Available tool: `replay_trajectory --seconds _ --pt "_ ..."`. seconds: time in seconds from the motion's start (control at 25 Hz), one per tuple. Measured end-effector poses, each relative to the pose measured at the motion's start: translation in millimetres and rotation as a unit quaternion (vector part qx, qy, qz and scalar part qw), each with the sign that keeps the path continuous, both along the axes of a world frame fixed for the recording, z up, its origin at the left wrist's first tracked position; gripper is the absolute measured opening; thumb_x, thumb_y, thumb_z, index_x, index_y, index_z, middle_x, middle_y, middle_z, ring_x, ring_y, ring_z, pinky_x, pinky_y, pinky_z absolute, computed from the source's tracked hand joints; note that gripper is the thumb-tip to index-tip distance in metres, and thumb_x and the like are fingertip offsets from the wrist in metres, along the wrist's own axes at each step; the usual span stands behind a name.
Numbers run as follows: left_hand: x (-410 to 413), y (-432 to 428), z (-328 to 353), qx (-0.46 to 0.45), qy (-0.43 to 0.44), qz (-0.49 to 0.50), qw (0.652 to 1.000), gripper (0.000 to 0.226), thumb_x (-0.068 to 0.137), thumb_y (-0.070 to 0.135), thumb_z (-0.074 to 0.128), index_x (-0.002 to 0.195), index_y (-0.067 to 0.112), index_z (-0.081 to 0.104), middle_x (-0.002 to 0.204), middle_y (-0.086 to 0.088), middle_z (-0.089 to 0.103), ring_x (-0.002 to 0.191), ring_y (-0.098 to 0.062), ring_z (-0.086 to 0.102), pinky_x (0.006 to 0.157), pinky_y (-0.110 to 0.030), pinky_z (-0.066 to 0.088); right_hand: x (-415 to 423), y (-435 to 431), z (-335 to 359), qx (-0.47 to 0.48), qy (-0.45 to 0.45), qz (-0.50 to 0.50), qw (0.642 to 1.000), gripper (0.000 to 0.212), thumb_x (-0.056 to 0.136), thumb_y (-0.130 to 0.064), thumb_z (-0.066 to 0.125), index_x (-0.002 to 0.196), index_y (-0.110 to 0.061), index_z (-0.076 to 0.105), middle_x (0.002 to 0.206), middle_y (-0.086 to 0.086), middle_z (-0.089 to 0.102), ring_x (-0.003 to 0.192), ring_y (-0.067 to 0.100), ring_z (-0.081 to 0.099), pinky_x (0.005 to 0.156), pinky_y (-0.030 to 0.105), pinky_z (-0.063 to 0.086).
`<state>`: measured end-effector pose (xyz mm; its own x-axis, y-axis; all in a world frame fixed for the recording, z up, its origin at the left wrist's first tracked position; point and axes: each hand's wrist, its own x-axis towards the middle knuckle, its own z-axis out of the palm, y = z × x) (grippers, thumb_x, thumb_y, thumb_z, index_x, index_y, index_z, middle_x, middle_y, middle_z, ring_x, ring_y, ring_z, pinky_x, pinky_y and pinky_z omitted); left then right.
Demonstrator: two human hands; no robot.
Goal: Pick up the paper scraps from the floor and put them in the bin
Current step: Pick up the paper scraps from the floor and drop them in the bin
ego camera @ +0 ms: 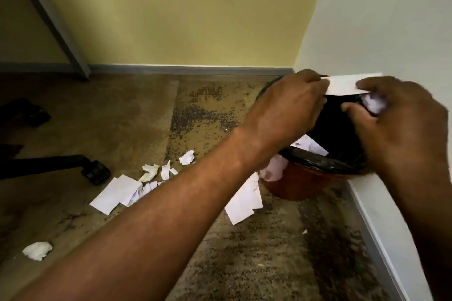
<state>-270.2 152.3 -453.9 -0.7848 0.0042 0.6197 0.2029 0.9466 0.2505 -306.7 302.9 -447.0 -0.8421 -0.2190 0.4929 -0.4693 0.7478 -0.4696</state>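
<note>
View from a head camera, looking down into a room corner where a yellow wall (183, 14) meets a white wall (391, 19). 2 bare hands are raised over a reddish-brown bin (300, 183) lined with a black bag (325, 164), which stands against the white wall. The left hand (288, 105) and the right hand (401, 124) together pinch a flat white paper strip (342, 84) by its 2 ends, above the bin's opening. The right hand is also closed around a crumpled paper ball (374, 104), tucked against its palm. Inside the bin, a white sheet (310, 145) rests against the liner.

Paper scraps lie on the speckled brown floor (244, 252). A cluster of flat and crumpled pieces (137, 186) sits left of the bin, partly hidden behind the left forearm. A larger folded sheet (244, 200) lies just beside the bin's base. A pale crumpled wad (272, 170) touches the bin's side. A single crumpled ball (38, 250) lies well apart, near the lower left edge. At far left, a black chair leg with a caster wheel (95, 172) stands on the floor.
</note>
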Motion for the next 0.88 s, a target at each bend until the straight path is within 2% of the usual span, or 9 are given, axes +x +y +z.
replay_trajectory --seconds 0.08,0.12,0.24,0.32,0.44,0.52,0.6,0.68,0.88 --pt "-12 -8 -7 0.013 -0.077 -0.012 0.997 0.045 0.092 0.02 0.059 0.136 0.013 0.054 0.143 -0.007 0.053 0.121 -0.024 0.057 0.094 -0.033 0.047 -3 2 -2 0.078 -0.044 -0.033 0.996 0.057 0.077 -0.033 0.07 0.13 -0.018 0.052 0.126 0.02 0.053 0.118 0.038 0.048 0.098 0.046 0.044" --pt "-6 -13 -17 0.074 -0.044 -0.015 0.996 0.045 0.092 0.018 0.059 0.137 0.015 0.054 0.141 -0.005 0.054 0.12 -0.02 0.057 0.095 -0.032 0.047 7 3 -6 0.041 -0.017 -0.031 0.999 0.055 0.078 -0.03 0.069 0.128 -0.015 0.053 0.128 0.019 0.052 0.119 0.035 0.046 0.099 0.042 0.043" --pt "34 -37 -94 0.336 0.095 0.091 0.933 0.021 0.092 0.013 0.059 0.109 0.019 0.069 0.105 0.0 0.067 0.088 -0.009 0.063 0.075 -0.023 0.053 70 -9 -49 -0.113 0.109 0.057 0.986 0.022 0.084 -0.012 0.067 0.105 -0.006 0.065 0.108 0.013 0.059 0.097 0.014 0.051 0.085 0.01 0.041" --pt "58 -61 -178 0.404 -0.015 0.222 0.887 0.015 0.089 0.02 0.06 0.101 0.021 0.07 0.102 -0.003 0.07 0.085 -0.013 0.064 0.075 -0.028 0.053 93 -28 -115 -0.086 -0.003 0.112 0.99 0.018 0.086 -0.015 0.067 0.102 -0.008 0.066 0.102 0.007 0.059 0.091 0.009 0.054 0.08 0.007 0.04" --pt "78 -85 -287 0.275 -0.319 0.244 0.873 0.044 0.078 0.046 0.064 0.108 0.013 0.065 0.111 -0.011 0.068 0.099 -0.029 0.064 0.077 -0.032 0.046 76 -56 -228 0.116 -0.279 0.092 0.949 0.056 0.083 -0.037 0.068 0.129 -0.012 0.05 0.136 0.011 0.047 0.121 0.026 0.05 0.095 0.031 0.043" --pt "79 -82 -317 0.237 -0.4 0.198 0.863 0.061 0.074 0.054 0.065 0.12 0.015 0.058 0.119 -0.012 0.064 0.105 -0.032 0.06 0.081 -0.034 0.045 55 -65 -283 0.237 -0.312 0.074 0.917 0.078 0.078 -0.047 0.07 0.141 -0.016 0.035 0.149 0.014 0.029 0.13 0.032 0.041 0.1 0.038 0.042" --pt "69 -73 -324 0.216 -0.415 0.188 0.864 0.078 0.074 0.049 0.072 0.139 0.018 0.043 0.134 -0.013 0.055 0.12 -0.035 0.053 0.097 -0.041 0.045 38 -70 -312 0.285 -0.307 0.071 0.905 0.095 0.072 -0.053 0.073 0.146 -0.023 0.023 0.154 0.014 0.018 0.133 0.036 0.036 0.102 0.041 0.04" --pt "59 -67 -327 0.203 -0.422 0.187 0.864 0.08 0.072 0.045 0.078 0.138 0.015 0.043 0.134 -0.016 0.054 0.122 -0.038 0.051 0.098 -0.042 0.045 26 -76 -324 0.298 -0.31 0.083 0.899 0.102 0.068 -0.052 0.076 0.148 -0.026 0.017 0.153 0.017 0.02 0.134 0.038 0.033 0.104 0.043 0.036" --pt "73 -64 -340 0.257 -0.423 0.217 0.841 0.033 0.076 0.026 0.072 0.104 0.009 0.069 0.107 -0.015 0.07 0.101 -0.033 0.066 0.083 -0.037 0.052 22 -86 -328 0.322 -0.32 0.131 0.881 0.099 0.066 -0.038 0.081 0.146 -0.024 0.024 0.143 0.021 0.029 0.129 0.038 0.039 0.104 0.04 0.039"
